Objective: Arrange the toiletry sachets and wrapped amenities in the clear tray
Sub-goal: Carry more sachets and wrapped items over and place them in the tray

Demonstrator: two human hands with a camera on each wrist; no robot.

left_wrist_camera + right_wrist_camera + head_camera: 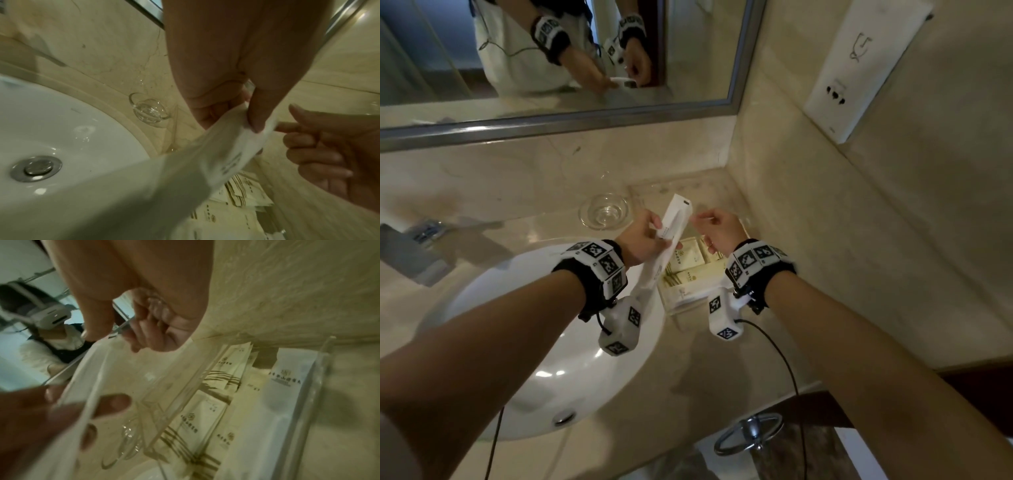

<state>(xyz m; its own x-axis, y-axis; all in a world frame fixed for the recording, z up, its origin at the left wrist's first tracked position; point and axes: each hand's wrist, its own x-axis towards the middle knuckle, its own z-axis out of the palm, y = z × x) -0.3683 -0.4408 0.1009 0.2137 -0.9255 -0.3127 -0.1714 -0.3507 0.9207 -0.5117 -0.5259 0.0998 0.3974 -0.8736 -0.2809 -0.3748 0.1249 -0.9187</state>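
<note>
My left hand (657, 228) grips a long white wrapped packet (675, 219) near its middle and holds it slanted above the clear tray (671, 308). In the left wrist view the thumb (257, 120) presses the packet (185, 170) against the curled fingers. My right hand (700, 217) has its fingers curled, with thumb and forefinger pinching the packet's top edge. The tray holds several cream sachets (685, 260) with brown stripes (195, 418). A white wrapped item (287, 378) lies along the tray's near wall.
A small glass dish (604, 210) stands left of the tray on the marble counter. The white basin (544, 342) lies below my left arm, with the tap (417, 240) at far left. Mirror behind, wall close on the right, towel ring (748, 433) under the counter edge.
</note>
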